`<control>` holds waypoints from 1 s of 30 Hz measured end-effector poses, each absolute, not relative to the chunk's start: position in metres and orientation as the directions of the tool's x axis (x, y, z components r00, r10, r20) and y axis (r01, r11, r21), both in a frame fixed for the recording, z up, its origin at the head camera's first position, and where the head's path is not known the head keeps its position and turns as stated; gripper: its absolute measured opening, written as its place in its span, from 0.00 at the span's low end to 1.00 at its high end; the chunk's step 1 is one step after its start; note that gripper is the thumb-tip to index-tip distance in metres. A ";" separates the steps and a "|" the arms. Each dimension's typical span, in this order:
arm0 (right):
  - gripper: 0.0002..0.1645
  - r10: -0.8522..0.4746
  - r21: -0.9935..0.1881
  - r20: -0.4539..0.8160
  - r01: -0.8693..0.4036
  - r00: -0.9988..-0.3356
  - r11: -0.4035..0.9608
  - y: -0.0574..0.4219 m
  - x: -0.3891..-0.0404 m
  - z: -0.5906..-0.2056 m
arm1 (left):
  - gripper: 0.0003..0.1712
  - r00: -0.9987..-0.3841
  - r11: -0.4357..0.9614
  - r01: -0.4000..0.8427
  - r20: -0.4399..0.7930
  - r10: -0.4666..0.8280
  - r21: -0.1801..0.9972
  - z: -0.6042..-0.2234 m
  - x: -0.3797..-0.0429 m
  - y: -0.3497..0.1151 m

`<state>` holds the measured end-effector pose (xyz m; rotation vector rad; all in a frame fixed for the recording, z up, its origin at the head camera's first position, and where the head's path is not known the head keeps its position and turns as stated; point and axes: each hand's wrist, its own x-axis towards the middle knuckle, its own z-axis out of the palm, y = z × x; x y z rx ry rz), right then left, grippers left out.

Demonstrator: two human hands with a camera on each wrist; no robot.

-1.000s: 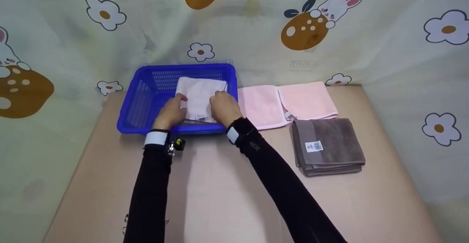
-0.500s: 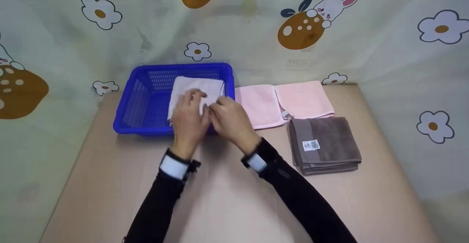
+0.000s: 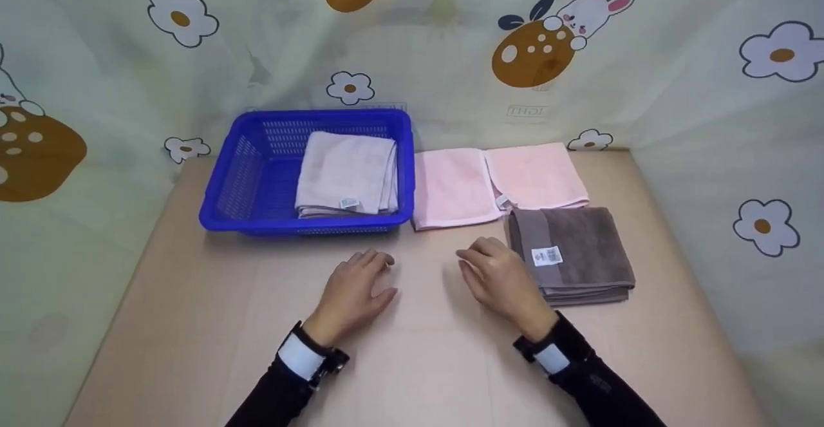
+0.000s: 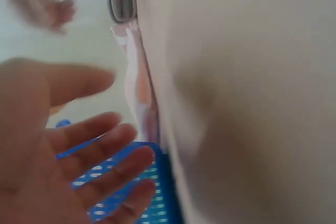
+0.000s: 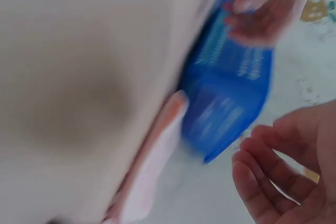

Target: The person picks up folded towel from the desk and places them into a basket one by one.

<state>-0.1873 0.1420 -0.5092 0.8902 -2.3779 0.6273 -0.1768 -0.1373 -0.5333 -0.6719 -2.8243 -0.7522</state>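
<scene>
Patterned sheet (image 3: pixel 438 47), printed with flowers and rabbits, hangs beyond the left hand (image 3: pixel 353 295) and right hand (image 3: pixel 501 280) and down both sides. Beige table (image 3: pixel 412 362) spreads beneath them. Blue basket (image 3: pixel 309 223), slatted plastic, stands just ahead of the left hand, apart from its fingertips. Pink towelling (image 3: pixel 450 185) lies flat ahead of the right hand, close beside the basket, in two panels; cannot tell if one piece or two. Brown towel (image 3: pixel 586 246), folded into a thick stack, sits just right of the right hand, which overlaps its near left edge from above; contact cannot be told. Pale towel (image 3: pixel 344 169), folded square, lies inside the basket at its right end, ahead of the left hand. Black sleeves (image 3: pixel 599 385) run back from both wrists. Left hand relaxed over the table, fingers gently bent, thumb well clear of them. Right hand loosely curved and likewise free, thumb below the forefinger, a gap between. White label (image 3: pixel 547 256) on the brown towel faces up, near the right knuckles. Smaller tag (image 3: pixel 349 204) shows on the pale towel's edge nearest the left hand.
</scene>
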 end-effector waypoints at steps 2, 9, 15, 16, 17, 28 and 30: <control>0.06 -0.464 -0.235 0.588 -0.689 -0.662 0.686 0.149 -0.189 -0.517 | 0.27 -0.895 0.768 0.444 0.181 0.408 0.461 -0.538 -0.177 -0.141; 0.06 -0.507 -0.223 0.499 -0.669 -0.703 0.709 0.150 -0.190 -0.529 | 0.30 -0.897 0.761 0.420 0.099 0.431 0.494 -0.545 -0.181 -0.144; 0.13 -0.432 -0.348 0.354 -0.546 -0.829 0.762 0.172 -0.197 -0.504 | 0.29 -0.900 0.767 0.414 0.092 0.427 0.490 -0.544 -0.183 -0.143; 0.14 -0.396 -0.377 0.328 -0.504 -0.857 0.777 0.182 -0.201 -0.498 | 0.29 -0.899 0.766 0.416 0.094 0.428 0.489 -0.544 -0.183 -0.143; 0.17 -0.350 -0.399 0.306 -0.453 -0.885 0.797 0.195 -0.205 -0.491 | 0.29 -0.898 0.766 0.419 0.096 0.430 0.488 -0.544 -0.182 -0.143; 0.46 0.103 -0.442 0.015 0.086 -0.995 0.893 0.341 -0.235 -0.477 | 0.30 -0.903 0.780 0.402 0.067 0.424 0.479 -0.542 -0.182 -0.142; 0.52 0.105 -0.448 -0.095 0.137 -0.990 0.883 0.354 -0.237 -0.482 | 0.30 -0.905 0.782 0.398 0.063 0.422 0.480 -0.541 -0.182 -0.142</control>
